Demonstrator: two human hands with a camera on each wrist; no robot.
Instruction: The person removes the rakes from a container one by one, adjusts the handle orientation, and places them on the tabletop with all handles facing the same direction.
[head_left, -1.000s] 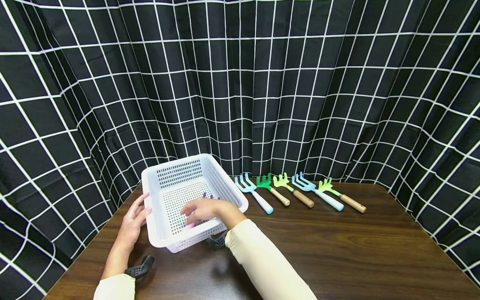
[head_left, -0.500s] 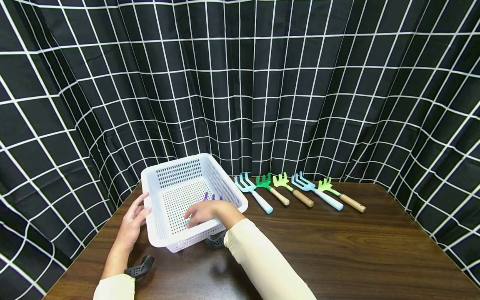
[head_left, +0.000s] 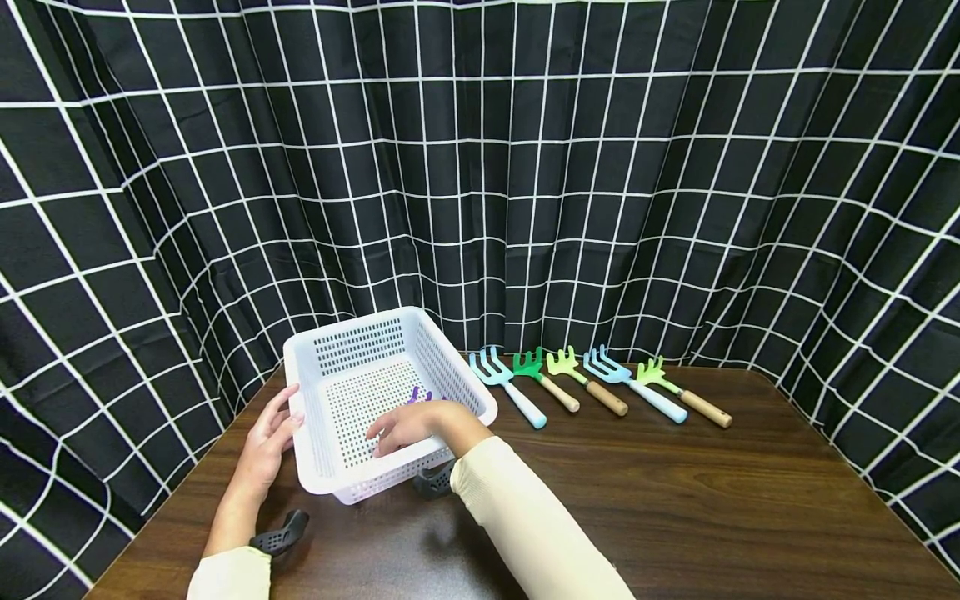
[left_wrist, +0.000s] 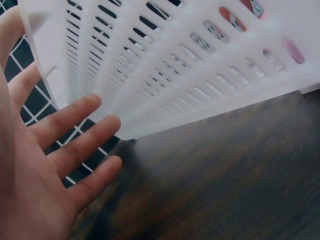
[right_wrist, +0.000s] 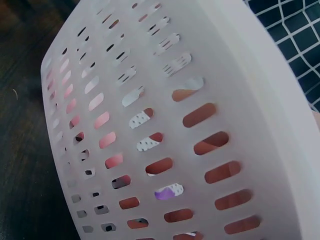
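Observation:
My left hand holds the left rim of a white perforated plastic basket, thumb and forefinger at the edge. The other fingers spread below the rim in the left wrist view. Inside the basket, my right hand reaches down over the near side with fingers curled round a hand rake. Purple tines of this rake show just beyond the knuckles. Its pink handle shows through the slots in the right wrist view, but the hand hides it from above.
Right of the basket lie several hand rakes in a row: pale blue, green with wooden handle, lime, another blue and another lime. A black grid curtain stands behind the brown wooden table.
The purple tines have shifted slightly right and toward me in the basket. My right hand has drawn slightly back, and the pink handle is now covered. The left hand and basket hold still.

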